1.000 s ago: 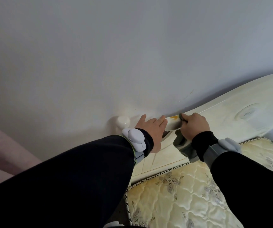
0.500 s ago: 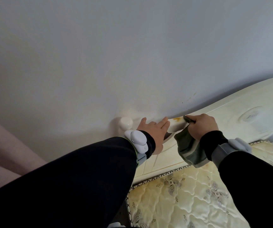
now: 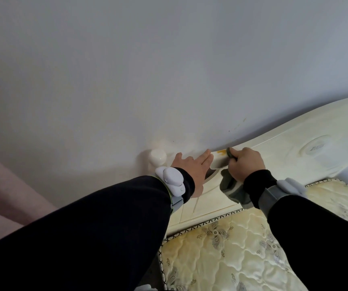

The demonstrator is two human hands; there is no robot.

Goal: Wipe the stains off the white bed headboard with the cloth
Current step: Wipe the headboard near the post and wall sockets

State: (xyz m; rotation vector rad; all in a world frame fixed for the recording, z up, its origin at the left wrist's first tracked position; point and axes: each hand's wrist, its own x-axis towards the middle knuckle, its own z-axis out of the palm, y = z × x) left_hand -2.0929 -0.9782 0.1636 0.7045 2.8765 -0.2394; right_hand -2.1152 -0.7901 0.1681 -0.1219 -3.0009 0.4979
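Headboard (image 3: 294,156) stands against the wall (image 3: 169,80); our right hand (image 3: 246,162) clenches the grey cloth (image 3: 231,190) at its top edge beside an orange stain (image 3: 221,152), while our left hand (image 3: 192,166) lies flat there, fingers straight.

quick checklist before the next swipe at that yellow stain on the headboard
1. Cloth gripped in right hand: ok.
2. Cloth tip beside the stain: ok.
3. Stain gone: not ok, yellow shows on the top edge.
4. Left hand flat on the headboard, left of the stain, clear of the cloth: ok.
5. Cloth damp enough: cannot tell.
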